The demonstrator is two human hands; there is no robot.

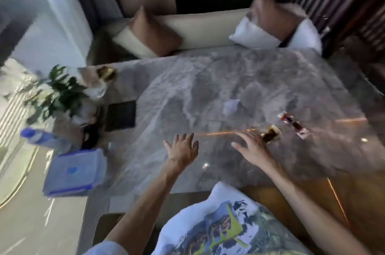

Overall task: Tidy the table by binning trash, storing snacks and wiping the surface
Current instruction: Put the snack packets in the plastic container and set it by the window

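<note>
The left hand [183, 148] and right hand [252, 147] hover spread and empty over the near worktop [208, 80]. The right reaches a brown snack wrapper [270, 133] at two o'clock, probably to gather it, though blur hides any contact. A red wrapper [292, 126] lies just beyond, with a crumpled tissue [230, 107] at twelve. The lidded box [75, 171] sits at the nine-o'clock edge, leaving the middle free.

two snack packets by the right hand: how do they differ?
The brown packet lies at the fingers of the right hand; the red packet lies farther off, clear of it. The red packet looks longer than the brown packet. Both lie flat on the marble table, blurred.
</note>
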